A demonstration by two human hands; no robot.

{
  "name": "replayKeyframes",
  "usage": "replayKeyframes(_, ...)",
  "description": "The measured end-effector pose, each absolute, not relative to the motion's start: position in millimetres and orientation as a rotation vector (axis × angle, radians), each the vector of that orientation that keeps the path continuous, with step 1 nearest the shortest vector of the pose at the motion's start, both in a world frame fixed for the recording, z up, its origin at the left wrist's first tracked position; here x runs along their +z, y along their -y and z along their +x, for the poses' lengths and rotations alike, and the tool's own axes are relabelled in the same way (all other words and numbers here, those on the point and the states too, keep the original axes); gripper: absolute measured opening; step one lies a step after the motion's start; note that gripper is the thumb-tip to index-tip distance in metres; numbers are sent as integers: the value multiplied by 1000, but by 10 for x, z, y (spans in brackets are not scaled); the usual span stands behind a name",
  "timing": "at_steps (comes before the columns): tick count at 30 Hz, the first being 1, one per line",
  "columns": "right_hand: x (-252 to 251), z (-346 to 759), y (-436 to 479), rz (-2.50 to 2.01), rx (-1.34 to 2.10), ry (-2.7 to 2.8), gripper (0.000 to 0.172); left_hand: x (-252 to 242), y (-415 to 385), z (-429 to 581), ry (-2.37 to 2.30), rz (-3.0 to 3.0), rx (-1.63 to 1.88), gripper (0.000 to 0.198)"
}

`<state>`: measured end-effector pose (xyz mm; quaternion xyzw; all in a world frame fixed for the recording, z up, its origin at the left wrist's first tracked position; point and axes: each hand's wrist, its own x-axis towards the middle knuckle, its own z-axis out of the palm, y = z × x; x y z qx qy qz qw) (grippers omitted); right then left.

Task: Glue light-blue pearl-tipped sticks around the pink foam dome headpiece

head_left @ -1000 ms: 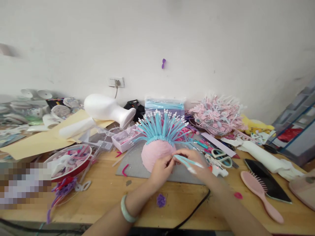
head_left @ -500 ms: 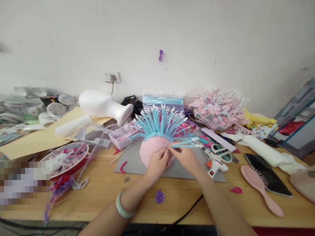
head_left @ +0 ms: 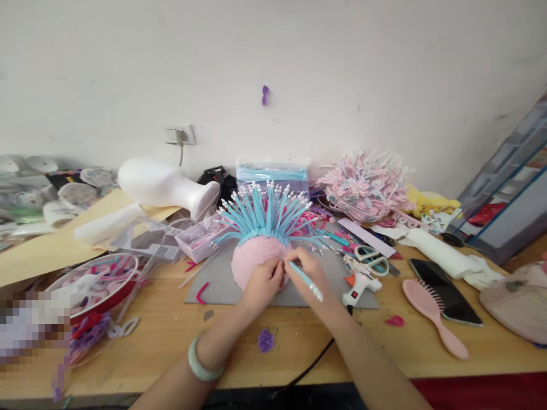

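Note:
A pink dome rests on a grey mat, crowned with a fan of light blue fuzzy stems tipped with white beads. Against the dome's lower right side, the fingers of my left hand are pinched together; what lies between them is hidden. Right beside it, my right hand grips a light blue bead-tipped stem, its beaded end pointing down and to the right across the hand. Both hands' fingertips nearly meet.
A white glue gun and scissors lie to the right, with a pink hairbrush and a black tablet beyond. A red-rimmed basket of pieces stands left. Behind are a white foam head and a pink decorated piece.
The blue stem by my right hand pointed rightward before and now slants down toward me. My right hand has turned. The whole view has shifted, so things appear further left.

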<state>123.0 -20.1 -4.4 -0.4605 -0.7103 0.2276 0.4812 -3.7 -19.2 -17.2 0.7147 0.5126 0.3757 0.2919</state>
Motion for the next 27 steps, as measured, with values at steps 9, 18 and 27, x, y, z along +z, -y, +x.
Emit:
replayKeyframes(9,28,1335,127,-1327,904,1674,13,-133,240,-33,-1218,1975,1000,31)
replayKeyframes(18,70,1443,93,-1343,918,1823,24,-168,226,3,-1187,1821,912,32)
replayKeyframes(27,69,1520,43,-1259,1301,1591,20,-203,233,52,-1070,1556,825,34)
